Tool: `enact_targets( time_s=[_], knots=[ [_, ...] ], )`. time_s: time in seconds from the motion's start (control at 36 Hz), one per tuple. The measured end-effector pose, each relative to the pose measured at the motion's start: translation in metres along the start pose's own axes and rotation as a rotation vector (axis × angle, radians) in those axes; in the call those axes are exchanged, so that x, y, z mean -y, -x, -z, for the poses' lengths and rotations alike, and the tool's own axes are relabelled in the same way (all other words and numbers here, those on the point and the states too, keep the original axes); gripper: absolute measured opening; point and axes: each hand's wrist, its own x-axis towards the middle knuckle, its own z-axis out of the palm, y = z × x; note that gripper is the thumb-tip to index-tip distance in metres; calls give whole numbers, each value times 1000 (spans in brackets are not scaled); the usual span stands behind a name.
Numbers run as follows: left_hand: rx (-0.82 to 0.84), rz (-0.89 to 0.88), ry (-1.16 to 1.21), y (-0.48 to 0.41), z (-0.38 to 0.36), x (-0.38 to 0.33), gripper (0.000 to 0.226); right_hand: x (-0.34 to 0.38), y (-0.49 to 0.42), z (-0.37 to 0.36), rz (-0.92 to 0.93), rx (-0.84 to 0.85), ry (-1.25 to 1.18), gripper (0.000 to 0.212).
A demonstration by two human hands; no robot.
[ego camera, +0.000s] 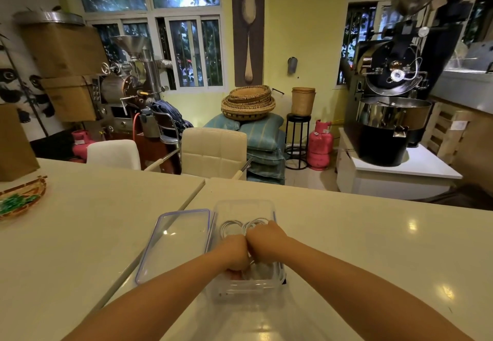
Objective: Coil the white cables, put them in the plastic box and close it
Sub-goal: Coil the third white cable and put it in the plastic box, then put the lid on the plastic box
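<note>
A clear plastic box (244,207) stands open on the cream table, just in front of me. Coiled white cables (234,227) lie in its far half. My left hand (234,252) and my right hand (262,242) are both down inside the box, knuckles touching, fingers curled around a white cable loop whose near part they hide. The box's clear lid (178,242), with a purple rim, lies flat on the table right beside the box on its left.
A woven basket (21,199) with green items sits at the table's left edge. A seam (160,234) between two tabletops runs diagonally under the lid. Two cream chairs (213,151) stand behind the table's far edge.
</note>
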Motion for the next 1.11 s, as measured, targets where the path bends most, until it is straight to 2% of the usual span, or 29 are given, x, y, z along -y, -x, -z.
enact_targets(
  time_s=[0.08,0.47,0.75,0.83,0.89,1.0,1.11],
  knots=[
    [-34,-2,-52,-4,-4,1,32,-1,1,-2,2,-16,-12,23],
    [-74,-37,-103,-9,-2,4,38,-2,2,6,8,32,-95,29],
    [31,-75,-126,-6,7,0,37,-6,12,17,48,54,-164,31],
    [52,-32,-55,-8,20,6,31,-10,9,22,30,40,-257,33],
    [-12,-25,69,-8,33,15,29,-11,8,32,0,-10,-351,33],
    [-264,-11,283,0,63,44,28,-4,2,61,-47,-193,-522,32],
    [-469,132,271,1,67,89,26,21,-9,85,-36,-255,-687,36]
  ],
)
